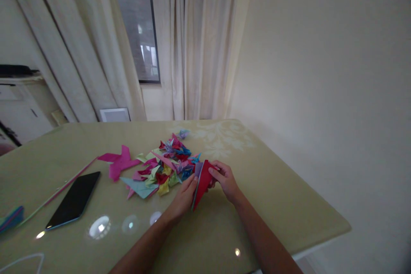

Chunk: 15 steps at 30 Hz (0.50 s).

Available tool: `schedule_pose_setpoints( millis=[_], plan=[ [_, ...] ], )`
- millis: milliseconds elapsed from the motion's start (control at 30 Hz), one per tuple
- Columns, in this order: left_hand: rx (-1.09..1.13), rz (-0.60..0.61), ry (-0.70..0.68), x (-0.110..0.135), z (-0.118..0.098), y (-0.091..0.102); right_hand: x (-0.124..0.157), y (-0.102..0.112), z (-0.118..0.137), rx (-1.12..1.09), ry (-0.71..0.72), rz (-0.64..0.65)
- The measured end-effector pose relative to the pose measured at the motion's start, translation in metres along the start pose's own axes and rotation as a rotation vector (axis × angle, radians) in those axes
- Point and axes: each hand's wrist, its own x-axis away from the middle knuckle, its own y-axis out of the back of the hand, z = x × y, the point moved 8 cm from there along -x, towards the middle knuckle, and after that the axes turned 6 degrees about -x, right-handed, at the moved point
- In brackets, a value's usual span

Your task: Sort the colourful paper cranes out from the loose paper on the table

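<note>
Between my two hands is a folded paper piece (203, 183), red on the front with a lilac flap and a pale edge, narrowing to a point at the bottom. My left hand (185, 195) grips its left side, thumb on the near face. At its upper right edge, my right hand (224, 180) pinches the red paper between thumb and fingers. Some fingertips are hidden behind the paper. Just beyond my hands lies a heap of colourful folded paper pieces (167, 160). A large magenta folded paper shape (121, 163) sits left of the heap.
A dark tablet or phone (74, 201) lies at the left of the table (282, 197). A pink and green cord (61, 189) runs past it to a blue item (12, 219). Curtains (205, 43) hang behind, and a wall (321, 72) borders the right side.
</note>
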Motion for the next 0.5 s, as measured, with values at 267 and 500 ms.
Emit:
schedule_pose_setpoints(
  millis=[267, 500],
  plan=[
    [0.071, 0.188, 0.149, 0.009, 0.004, -0.019, 0.002, -0.001, 0.012, 0.249, 0.267, -0.06],
    [-0.17, 0.189, -0.114, 0.002, 0.001, -0.02, 0.01, -0.015, 0.027, 0.424, 0.35, 0.09]
  ],
)
